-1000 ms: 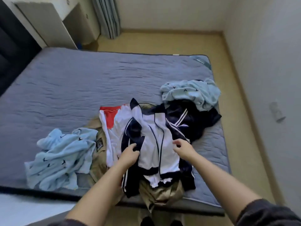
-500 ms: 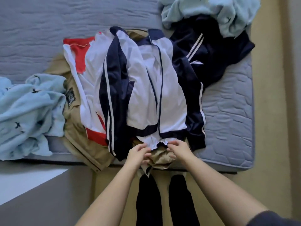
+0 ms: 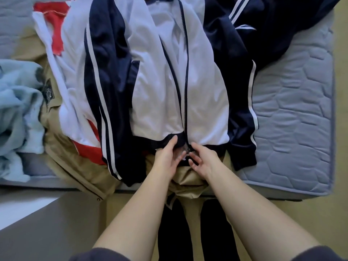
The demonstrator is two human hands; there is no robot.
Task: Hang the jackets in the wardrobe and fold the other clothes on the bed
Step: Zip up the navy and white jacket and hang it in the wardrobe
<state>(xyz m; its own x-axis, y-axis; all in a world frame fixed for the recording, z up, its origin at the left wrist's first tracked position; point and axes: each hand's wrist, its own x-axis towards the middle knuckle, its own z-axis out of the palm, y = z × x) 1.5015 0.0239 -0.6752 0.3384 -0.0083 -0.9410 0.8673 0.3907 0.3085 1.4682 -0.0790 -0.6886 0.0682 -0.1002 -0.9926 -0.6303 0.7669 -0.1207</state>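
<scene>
Both hands were down at the lower centre of the frame, right on the hem of the white and navy jacket, which lay spread front-up across the middle of the bed, zip running down its centre. Left hand: fingers fairly straight and spread, resting on the dark hem band. Right hand: fingers apart and loosely curled, tips at the zip's bottom end; too blurred to tell whether they pinched it. Under the jacket lay a tan garment, hanging over the bed's edge. A red and white garment sat upper left, a light blue garment at the left edge, and a dark navy garment upper right.
</scene>
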